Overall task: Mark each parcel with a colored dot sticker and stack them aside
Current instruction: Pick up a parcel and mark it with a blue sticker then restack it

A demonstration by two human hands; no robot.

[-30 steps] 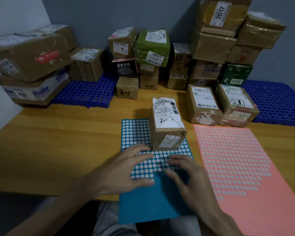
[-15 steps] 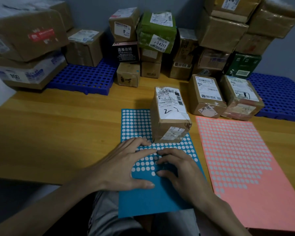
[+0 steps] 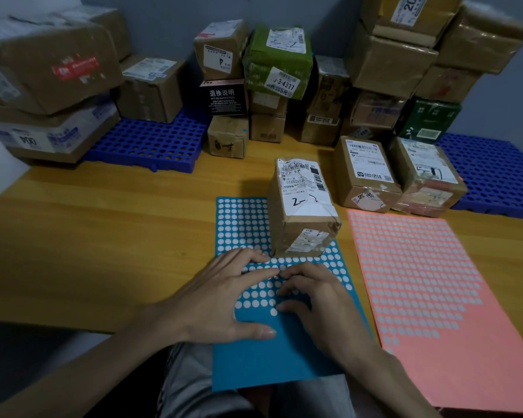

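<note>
Beyond the hands the parcel [image 3: 302, 212] is awaiting its dot: spread left hand [image 3: 215, 300] is pinning the blue sheet [image 3: 272, 360], curled right hand [image 3: 320, 303] has been closing in to peel; pinch unclear.

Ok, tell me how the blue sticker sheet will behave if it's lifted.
Probably floppy: the blue sticker sheet looks paper-thin and overhangs the table edge. Lifting it would likely tip the tall parcel standing on its far half.

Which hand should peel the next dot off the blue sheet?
Probably right. The right hand has fingertips curled onto the dot rows of the blue sheet, while the left hand lies flat, pressing the sheet down.
</note>
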